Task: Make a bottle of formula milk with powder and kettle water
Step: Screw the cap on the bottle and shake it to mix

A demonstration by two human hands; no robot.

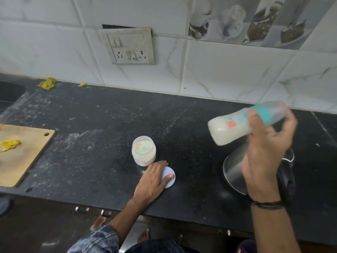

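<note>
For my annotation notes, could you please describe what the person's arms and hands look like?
The right hand is bare, with thin dark cords around its wrist. The left hand is bare too; a blue-grey mottled sleeve covers its upper arm.

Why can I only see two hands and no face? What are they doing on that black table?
The camera sits on the person's head and looks down, so you only see their arms. The right hand holds a baby bottle of milk, tipped sideways and blurry, so it is probably being shaken. The left hand rests flat on a white lid on the black counter. Next to it stands an open jar of powder. A steel kettle sits under the right hand, and a wooden board lies far left.
</note>
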